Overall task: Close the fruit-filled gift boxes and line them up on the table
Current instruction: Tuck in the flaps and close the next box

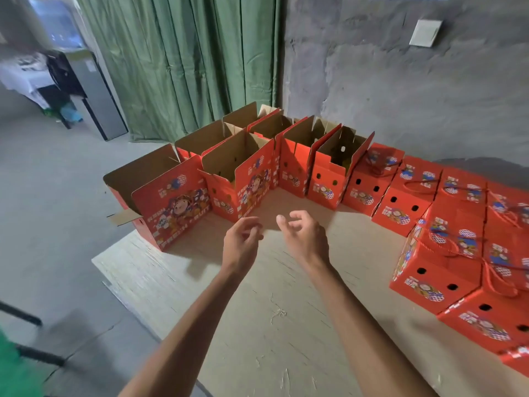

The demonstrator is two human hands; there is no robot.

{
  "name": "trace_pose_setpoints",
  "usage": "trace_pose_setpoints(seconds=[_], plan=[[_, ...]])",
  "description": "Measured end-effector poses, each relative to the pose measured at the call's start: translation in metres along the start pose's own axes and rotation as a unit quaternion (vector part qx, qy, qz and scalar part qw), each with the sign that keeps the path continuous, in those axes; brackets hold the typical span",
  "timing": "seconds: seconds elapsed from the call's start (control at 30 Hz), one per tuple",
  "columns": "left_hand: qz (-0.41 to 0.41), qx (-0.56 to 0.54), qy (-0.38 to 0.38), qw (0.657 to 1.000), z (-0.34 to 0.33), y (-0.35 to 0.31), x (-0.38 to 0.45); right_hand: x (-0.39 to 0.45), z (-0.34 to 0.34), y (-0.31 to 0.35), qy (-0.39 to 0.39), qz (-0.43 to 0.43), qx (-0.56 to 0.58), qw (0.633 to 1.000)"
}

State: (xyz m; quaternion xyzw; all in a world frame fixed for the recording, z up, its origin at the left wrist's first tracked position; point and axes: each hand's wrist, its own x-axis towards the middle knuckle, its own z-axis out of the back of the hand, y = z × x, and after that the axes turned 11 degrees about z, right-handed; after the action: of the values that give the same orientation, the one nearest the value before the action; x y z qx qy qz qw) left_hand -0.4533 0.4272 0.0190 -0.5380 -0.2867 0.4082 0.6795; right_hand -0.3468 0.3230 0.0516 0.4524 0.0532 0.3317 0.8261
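Observation:
Several red gift boxes with open flaps (237, 179) stand in a cluster at the far left of the wooden table (286, 310); their insides are mostly hidden. Closed red boxes with rope handles (446, 253) line the right side, from the wall toward me. My left hand (242, 243) and my right hand (305, 236) hover side by side above the bare tabletop, just in front of the open boxes. Both hands hold nothing, fingers loosely curled. The nearest open box (171, 207) sits at the table's left corner, left of my left hand.
A green curtain (186, 61) and a rough grey wall (400, 96) stand behind the table. The table's left edge drops to a concrete floor (57, 224). A grey cabinet (94, 96) stands far left.

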Motion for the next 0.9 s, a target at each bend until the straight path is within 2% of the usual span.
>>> trace_pose_setpoints(seconds=[0.2,0.33,0.47,0.6,0.8,0.9], plan=[[-0.04,0.038,0.01,0.998,0.031,0.004,0.11,0.075,-0.062,0.026,-0.019,-0.022,0.001,1.0],[-0.064,0.064,0.001,0.996,0.042,0.001,0.182,0.124,-0.103,0.038,-0.003,-0.034,0.006,0.999],[-0.082,0.083,-0.049,0.992,0.038,-0.012,0.238,0.162,-0.126,0.038,0.011,-0.037,0.02,0.999],[-0.104,0.166,-0.039,0.98,0.011,-0.02,0.284,0.189,-0.141,0.032,0.001,-0.049,0.019,0.999],[-0.005,0.289,0.044,0.956,-0.039,-0.023,0.335,0.214,-0.152,0.016,-0.014,-0.086,0.011,0.996],[0.035,0.328,0.054,0.943,-0.05,-0.022,0.352,0.222,-0.15,0.006,-0.025,-0.109,0.018,0.994]])
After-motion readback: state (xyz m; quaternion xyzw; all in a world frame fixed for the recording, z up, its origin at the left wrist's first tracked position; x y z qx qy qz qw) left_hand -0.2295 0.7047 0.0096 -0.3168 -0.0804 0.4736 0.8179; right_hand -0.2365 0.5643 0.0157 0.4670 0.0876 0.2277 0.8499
